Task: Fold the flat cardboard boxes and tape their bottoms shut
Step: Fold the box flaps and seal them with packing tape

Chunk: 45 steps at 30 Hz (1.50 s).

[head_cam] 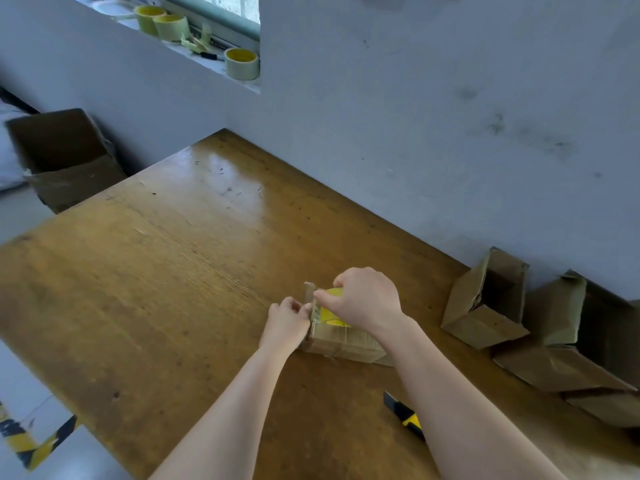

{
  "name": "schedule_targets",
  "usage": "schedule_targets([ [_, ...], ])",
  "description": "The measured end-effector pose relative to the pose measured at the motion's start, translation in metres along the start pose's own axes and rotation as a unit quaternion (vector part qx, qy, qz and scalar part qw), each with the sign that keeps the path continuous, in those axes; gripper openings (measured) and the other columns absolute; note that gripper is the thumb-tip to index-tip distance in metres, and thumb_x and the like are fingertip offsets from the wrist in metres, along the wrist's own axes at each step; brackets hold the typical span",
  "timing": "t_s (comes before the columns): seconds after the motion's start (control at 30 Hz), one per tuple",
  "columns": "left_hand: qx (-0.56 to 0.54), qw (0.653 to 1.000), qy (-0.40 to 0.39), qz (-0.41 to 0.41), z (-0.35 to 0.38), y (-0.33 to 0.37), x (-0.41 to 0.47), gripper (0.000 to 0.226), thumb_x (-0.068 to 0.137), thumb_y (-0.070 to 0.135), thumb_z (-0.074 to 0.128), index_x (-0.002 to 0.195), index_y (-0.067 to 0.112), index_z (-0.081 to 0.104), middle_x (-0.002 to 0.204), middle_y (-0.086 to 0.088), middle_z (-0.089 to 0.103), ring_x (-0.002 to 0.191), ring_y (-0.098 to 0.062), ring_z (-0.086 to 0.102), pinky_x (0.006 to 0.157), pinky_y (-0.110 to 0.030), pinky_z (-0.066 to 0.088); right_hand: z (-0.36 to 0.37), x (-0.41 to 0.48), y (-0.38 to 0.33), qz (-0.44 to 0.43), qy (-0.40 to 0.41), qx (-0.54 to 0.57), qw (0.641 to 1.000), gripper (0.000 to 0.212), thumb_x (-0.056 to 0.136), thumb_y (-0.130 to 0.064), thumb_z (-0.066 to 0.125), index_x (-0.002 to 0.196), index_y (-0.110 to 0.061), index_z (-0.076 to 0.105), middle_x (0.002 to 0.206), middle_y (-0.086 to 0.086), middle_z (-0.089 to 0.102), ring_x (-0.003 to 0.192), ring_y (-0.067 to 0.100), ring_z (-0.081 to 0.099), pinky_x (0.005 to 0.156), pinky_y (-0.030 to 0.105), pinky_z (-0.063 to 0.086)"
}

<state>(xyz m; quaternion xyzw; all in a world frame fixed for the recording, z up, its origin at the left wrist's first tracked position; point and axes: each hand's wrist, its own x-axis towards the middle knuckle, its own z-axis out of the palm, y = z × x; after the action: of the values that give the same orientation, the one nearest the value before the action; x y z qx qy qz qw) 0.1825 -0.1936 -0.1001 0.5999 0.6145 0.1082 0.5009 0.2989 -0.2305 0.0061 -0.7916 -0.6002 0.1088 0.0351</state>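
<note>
While the left hand (287,318) pinches the thin, sticky tape end (309,295), the right hand (363,299) curls around the tape roll (329,313) on the box (346,344), near right on the table (173,271). The box looks light and may slide; press on its top.

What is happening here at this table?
A person is taping a small cardboard box on the table. The right hand holds the tape roll on top of the box, and the left hand pinches the free tape end at the box's left edge. A utility knife lies beside the right forearm.
</note>
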Motion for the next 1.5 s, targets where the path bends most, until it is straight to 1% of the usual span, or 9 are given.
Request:
schedule_targets([
  [0.17,-0.038,0.995,0.018,-0.086,-0.010,-0.005,0.006,0.079,0.076,0.052,0.073,0.131,0.008,0.035,0.131,-0.009,0.046,0.113,-0.030,0.053,0.082,-0.039,0.048,-0.001,0.000,0.006,0.024,0.003,0.010,1.000,0.046,0.084,-0.056,0.051,0.056,-0.020,0.062,0.049,-0.004,0.054,0.049,0.014,0.056,0.042,0.025,0.041],
  [0.33,-0.034,0.982,0.159,0.092,-0.005,0.001,-0.016,0.015,0.090,0.015,0.063,0.099,0.022,0.053,0.100,0.005,0.055,0.090,-0.012,0.057,0.068,-0.016,0.042,0.001,-0.001,0.010,0.027,0.008,0.025,0.999,0.049,0.085,-0.057,0.051,0.060,-0.016,0.063,0.053,-0.004,0.060,0.049,0.013,0.056,0.042,0.024,0.040],
  [0.43,-0.108,0.963,0.169,0.178,0.009,0.005,-0.039,0.015,0.096,0.017,0.052,0.088,0.030,0.056,0.082,0.015,0.060,0.077,0.000,0.057,0.061,-0.008,0.040,0.003,-0.001,0.010,0.031,0.023,0.017,0.999,0.050,0.084,-0.057,0.051,0.050,-0.020,0.053,0.043,-0.007,0.043,0.041,0.011,0.043,0.040,0.023,0.031],
  [0.73,-0.137,0.988,0.006,0.077,0.020,0.017,-0.018,0.038,0.103,0.035,0.035,0.138,0.031,0.049,0.116,0.006,0.044,0.110,-0.014,0.048,0.089,-0.031,0.041,0.000,-0.004,0.009,0.046,0.017,0.037,0.998,0.057,0.090,-0.066,0.039,0.074,-0.019,0.066,0.053,-0.010,0.049,0.050,0.007,0.049,0.046,0.021,0.032],
  [0.9,-0.142,0.987,-0.063,0.047,0.018,0.016,-0.008,0.032,0.103,0.034,0.034,0.128,0.045,0.051,0.113,0.004,0.036,0.103,-0.013,0.041,0.086,-0.032,0.034,-0.012,-0.004,0.017,0.007,-0.050,0.093,0.994,0.042,0.088,-0.055,0.052,0.062,-0.022,0.055,0.060,-0.004,0.054,0.056,0.012,0.051,0.049,0.025,0.033],
  [1.03,-0.087,0.993,-0.048,0.066,0.018,0.018,-0.006,0.029,0.102,0.035,0.036,0.124,0.046,0.052,0.112,-0.002,0.039,0.105,-0.023,0.047,0.102,-0.044,0.037,-0.020,-0.010,0.042,0.025,-0.075,0.251,0.965,0.047,0.082,-0.060,0.060,0.076,-0.013,0.067,0.071,0.010,0.068,0.070,0.024,0.064,0.064,0.039,0.050],
  [1.13,-0.047,0.996,-0.034,0.075,0.018,0.019,-0.007,0.033,0.102,0.030,0.033,0.123,0.048,0.052,0.108,0.001,0.039,0.104,-0.022,0.046,0.107,-0.049,0.030,-0.017,-0.018,0.056,0.031,-0.068,0.299,0.951,0.048,0.083,-0.062,0.060,0.067,-0.017,0.063,0.057,-0.001,0.055,0.056,0.014,0.052,0.058,0.035,0.043],
  [1.33,0.102,0.989,0.034,0.103,0.023,0.022,-0.008,0.034,0.103,0.035,0.029,0.127,0.050,0.047,0.117,0.004,0.047,0.112,-0.017,0.044,0.101,-0.046,0.025,-0.014,-0.034,0.064,0.032,-0.011,0.229,0.973,0.049,0.090,-0.061,0.049,0.059,-0.023,0.053,0.053,-0.009,0.047,0.051,0.010,0.045,0.050,0.027,0.034],
  [1.5,0.151,0.981,0.047,0.112,0.025,0.021,-0.008,0.036,0.102,0.037,0.025,0.129,0.050,0.045,0.124,0.002,0.048,0.116,-0.019,0.044,0.099,-0.045,0.025,-0.013,-0.045,0.081,0.047,-0.026,0.164,0.985,0.043,0.090,-0.059,0.045,0.084,-0.021,0.064,0.072,-0.013,0.050,0.070,0.010,0.048,0.052,0.021,0.030],
])
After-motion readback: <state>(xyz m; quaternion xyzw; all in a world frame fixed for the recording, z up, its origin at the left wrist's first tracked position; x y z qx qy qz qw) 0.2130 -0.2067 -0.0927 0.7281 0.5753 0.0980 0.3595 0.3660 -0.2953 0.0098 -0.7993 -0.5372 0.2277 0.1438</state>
